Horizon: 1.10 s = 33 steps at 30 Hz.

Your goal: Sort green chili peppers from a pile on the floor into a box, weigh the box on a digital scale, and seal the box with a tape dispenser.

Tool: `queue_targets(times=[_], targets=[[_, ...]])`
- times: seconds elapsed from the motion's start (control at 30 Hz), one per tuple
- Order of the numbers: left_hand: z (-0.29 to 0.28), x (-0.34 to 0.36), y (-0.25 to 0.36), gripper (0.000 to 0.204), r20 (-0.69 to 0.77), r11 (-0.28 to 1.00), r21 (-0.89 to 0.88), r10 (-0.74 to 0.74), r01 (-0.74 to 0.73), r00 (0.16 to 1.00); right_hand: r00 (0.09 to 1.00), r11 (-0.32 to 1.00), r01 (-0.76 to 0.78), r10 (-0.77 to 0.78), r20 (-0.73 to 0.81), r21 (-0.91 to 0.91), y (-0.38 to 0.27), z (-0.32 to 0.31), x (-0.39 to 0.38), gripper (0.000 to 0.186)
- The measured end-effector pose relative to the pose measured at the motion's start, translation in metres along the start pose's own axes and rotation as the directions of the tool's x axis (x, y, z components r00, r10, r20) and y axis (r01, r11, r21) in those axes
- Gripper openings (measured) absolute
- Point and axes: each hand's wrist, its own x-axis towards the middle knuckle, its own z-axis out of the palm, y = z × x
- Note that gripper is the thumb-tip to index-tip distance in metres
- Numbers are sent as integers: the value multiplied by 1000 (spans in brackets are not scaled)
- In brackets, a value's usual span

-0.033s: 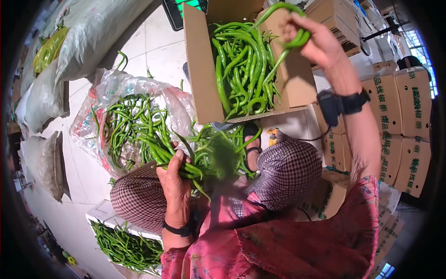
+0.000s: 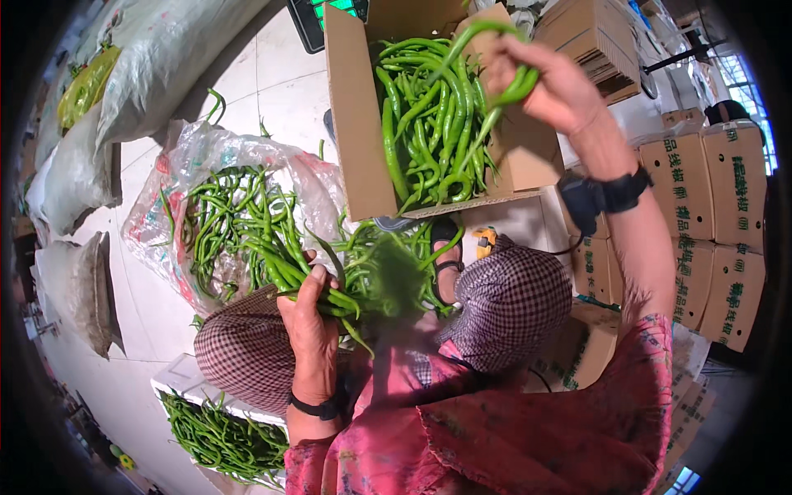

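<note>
My left hand [image 2: 309,318] is closed around a bunch of long green chili peppers [image 2: 280,268] above my lap, their tips pointing both ways out of the fist. At the right side of an open cardboard box [image 2: 351,107], my right hand [image 2: 553,87] grips a few more long chili peppers [image 2: 518,85]. Some of these hang over the box, which holds a thick layer of green chili peppers [image 2: 433,124] lying mostly lengthwise. A clear plastic bag [image 2: 309,165] lies spread open on the floor with loose chili peppers [image 2: 219,210] in it, left of the box.
A white foam box [image 2: 186,375] full of thin chili peppers [image 2: 219,437] stands at my lower left. Large filled sacks [image 2: 173,66] line the far left. Printed cartons [image 2: 676,181] are stacked on the right. A scale [image 2: 318,25] with a green display sits behind the box.
My right hand has shifted slightly left and down toward the box, still holding its peppers. My left hand has stayed where it was.
</note>
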Motion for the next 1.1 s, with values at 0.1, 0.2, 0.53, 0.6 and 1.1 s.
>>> queue_targets(times=[0.1, 0.2, 0.53, 0.6, 1.1], targets=[[10, 0, 1, 34, 46, 997, -8, -79, 79, 996, 929, 960, -216, 145, -340, -179, 50, 16, -4, 35], [13, 2, -3, 33, 47, 995, -10, -100, 101, 994, 895, 880, -345, 204, -396, -326, 56, 7, -17, 40], [-5, -4, 3, 28, 63, 983, -127, -129, 136, 990, 848, 880, -378, 204, -489, -288, 66, 25, -25, 33], [-4, 2, 2, 28, 100, 971, -107, -202, 212, 974, 779, 804, -374, 2, -627, -463, 54, 53, -42, 42], [18, 6, 59, 15, 254, 947, -312, 4, 78, 967, 860, 843, -393, 478, 180, -366, 252, 203, -108, 53]])
